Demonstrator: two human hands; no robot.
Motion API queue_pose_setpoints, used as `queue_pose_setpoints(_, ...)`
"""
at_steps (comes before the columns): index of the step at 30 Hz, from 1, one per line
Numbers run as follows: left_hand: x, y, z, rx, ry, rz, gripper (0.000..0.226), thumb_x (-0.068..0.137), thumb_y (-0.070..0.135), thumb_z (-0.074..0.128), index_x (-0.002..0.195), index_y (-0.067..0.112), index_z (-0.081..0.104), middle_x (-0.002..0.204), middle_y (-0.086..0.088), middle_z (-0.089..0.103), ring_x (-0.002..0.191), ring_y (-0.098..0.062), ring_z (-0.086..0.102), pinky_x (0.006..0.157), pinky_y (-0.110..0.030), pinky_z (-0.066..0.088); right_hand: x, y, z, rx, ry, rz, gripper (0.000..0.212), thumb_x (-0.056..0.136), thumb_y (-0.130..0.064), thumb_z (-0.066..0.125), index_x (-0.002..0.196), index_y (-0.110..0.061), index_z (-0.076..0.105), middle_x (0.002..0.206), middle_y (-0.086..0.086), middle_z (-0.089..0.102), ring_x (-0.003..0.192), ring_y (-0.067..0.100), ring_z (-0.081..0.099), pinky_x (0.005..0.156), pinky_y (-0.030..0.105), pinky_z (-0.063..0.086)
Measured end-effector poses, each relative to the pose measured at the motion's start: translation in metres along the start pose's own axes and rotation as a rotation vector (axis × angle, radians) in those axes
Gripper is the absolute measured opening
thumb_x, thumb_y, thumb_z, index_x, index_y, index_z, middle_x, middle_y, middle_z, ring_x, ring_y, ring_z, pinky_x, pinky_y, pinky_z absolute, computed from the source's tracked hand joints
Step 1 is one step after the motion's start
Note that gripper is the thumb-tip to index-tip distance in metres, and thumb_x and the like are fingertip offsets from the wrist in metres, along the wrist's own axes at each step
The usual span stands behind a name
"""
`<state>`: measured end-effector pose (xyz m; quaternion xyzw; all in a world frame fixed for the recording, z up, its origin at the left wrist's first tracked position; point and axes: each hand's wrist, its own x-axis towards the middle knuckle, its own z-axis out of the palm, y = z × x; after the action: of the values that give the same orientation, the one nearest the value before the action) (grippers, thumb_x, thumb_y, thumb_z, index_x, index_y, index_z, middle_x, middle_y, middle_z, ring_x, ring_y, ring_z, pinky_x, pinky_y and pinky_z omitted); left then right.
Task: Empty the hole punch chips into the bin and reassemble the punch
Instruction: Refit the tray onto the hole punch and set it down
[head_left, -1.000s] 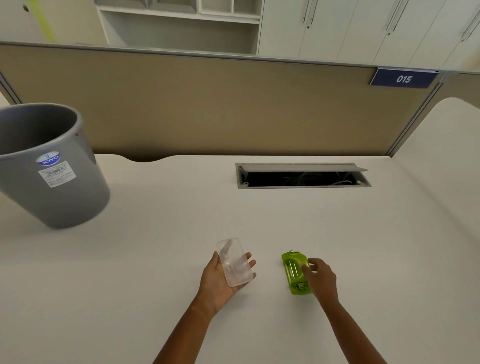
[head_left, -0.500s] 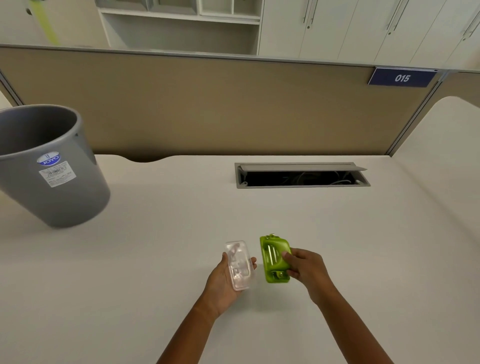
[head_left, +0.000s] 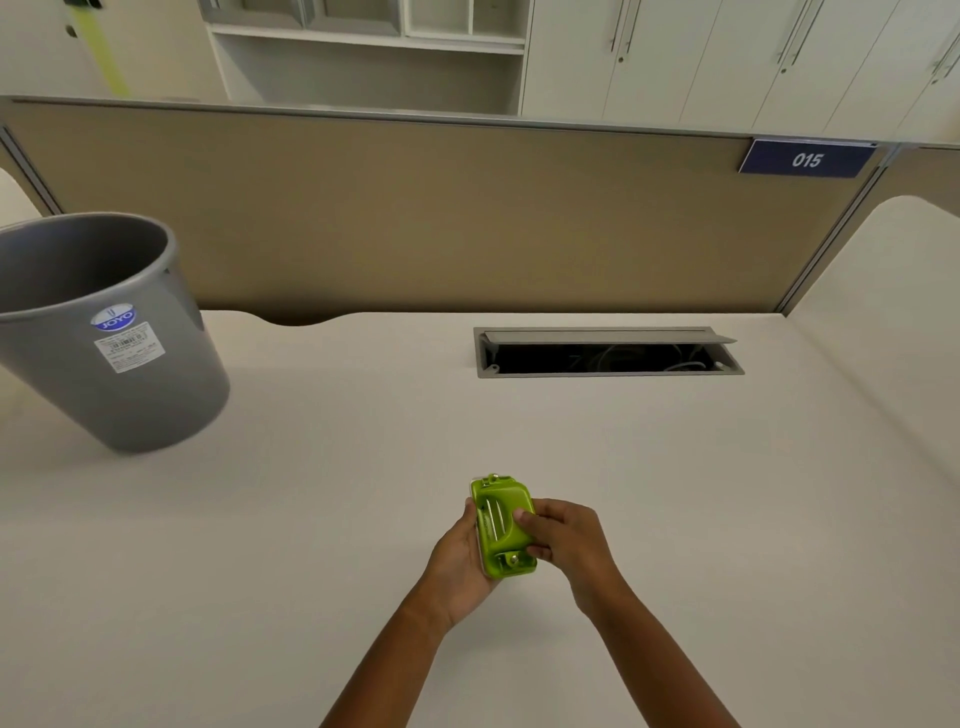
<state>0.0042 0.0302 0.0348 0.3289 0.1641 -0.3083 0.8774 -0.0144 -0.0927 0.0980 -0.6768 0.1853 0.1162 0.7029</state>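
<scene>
The green hole punch (head_left: 501, 522) is held over the desk between both hands, its metal underside facing me. My left hand (head_left: 460, 564) cups it from the left and below, with the clear chip tray pressed against its far side; only a thin pale edge of the tray (head_left: 477, 540) shows. My right hand (head_left: 563, 543) grips the punch from the right, fingers laid across its face. The grey bin (head_left: 98, 332) stands on the desk at the far left, apart from both hands.
An open cable hatch (head_left: 608, 353) is set in the white desk (head_left: 311, 493) behind the hands. A tan partition (head_left: 415, 218) with a blue "015" sign (head_left: 808, 158) closes the back. The desk's right wing (head_left: 883, 338) curves away.
My right hand lifted the green punch off the desk and carried it left. My left hand brought the clear tray up against it, and the two parts now sit together.
</scene>
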Motion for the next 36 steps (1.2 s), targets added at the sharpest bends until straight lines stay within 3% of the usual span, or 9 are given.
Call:
queue_pose_setpoints(6,-0.001,-0.003,0.003,0.002,0.038,-0.01,0.048,0.099,0.04,0.022,0.099,0.016,0.064,0.08,-0.008,0.076,0.075,-0.02,0.066,0.059,-0.027,0.057,-0.001,0.0,0.001,0.038,0.005,0.005,0.016,0.083,-0.006,0.062,0.072,-0.016,0.069,0.07,0.006,0.067,0.062,0.013,0.062,0.053,0.014,0.051)
queue_pose_setpoints(19,-0.002,-0.004,0.003,-0.023,0.04,-0.024,0.051,0.098,0.043,0.022,0.1,0.013,0.062,0.077,-0.009,0.077,0.073,-0.02,0.065,0.06,-0.026,0.055,-0.004,0.0,0.0,0.088,-0.015,-0.018,0.017,0.084,-0.006,0.061,0.073,-0.016,0.069,0.07,0.005,0.068,0.059,0.01,0.064,0.052,0.013,0.052)
queue_pose_setpoints(26,-0.004,-0.002,0.005,-0.037,0.007,0.022,0.043,0.097,0.039,0.031,0.099,0.011,0.064,0.078,-0.009,0.076,0.064,-0.019,0.072,0.055,-0.025,0.058,-0.002,-0.003,-0.002,0.029,-0.087,-0.031,0.007,0.084,-0.008,0.063,0.08,-0.011,0.068,0.074,0.007,0.067,0.065,0.012,0.064,0.057,0.013,0.054)
queue_pose_setpoints(29,-0.004,-0.002,0.006,0.007,0.028,0.018,0.038,0.097,0.036,0.033,0.1,0.012,0.063,0.075,-0.008,0.076,0.062,-0.018,0.072,0.054,-0.025,0.058,0.0,-0.008,-0.004,-0.014,-0.152,0.005,0.014,0.086,-0.014,0.062,0.073,-0.01,0.067,0.07,0.006,0.067,0.06,0.01,0.066,0.057,0.016,0.056)
queue_pose_setpoints(31,-0.005,-0.003,0.007,-0.002,0.031,0.016,0.04,0.097,0.037,0.033,0.108,0.012,0.062,0.081,-0.01,0.077,0.068,-0.021,0.073,0.061,-0.029,0.06,0.004,-0.01,-0.005,-0.056,-0.105,-0.015,0.022,0.088,-0.019,0.059,0.071,-0.008,0.067,0.068,0.007,0.066,0.057,0.012,0.065,0.055,0.019,0.054)
queue_pose_setpoints(33,-0.007,-0.004,0.008,-0.027,0.014,0.01,0.045,0.097,0.039,0.031,0.112,0.01,0.062,0.092,-0.015,0.076,0.079,-0.028,0.074,0.07,-0.035,0.06,0.012,-0.011,-0.008,-0.152,0.043,-0.083,0.021,0.087,-0.02,0.059,0.078,-0.004,0.069,0.07,0.007,0.065,0.058,0.015,0.061,0.055,0.022,0.05)
queue_pose_setpoints(36,-0.011,-0.006,0.007,-0.031,0.012,-0.008,0.052,0.097,0.041,0.031,0.096,0.006,0.069,0.089,-0.02,0.076,0.078,-0.034,0.073,0.067,-0.037,0.062,0.02,-0.013,-0.011,-0.218,0.113,-0.097,0.019,0.087,-0.016,0.06,0.092,-0.001,0.069,0.072,0.002,0.062,0.064,0.012,0.056,0.055,0.017,0.046)
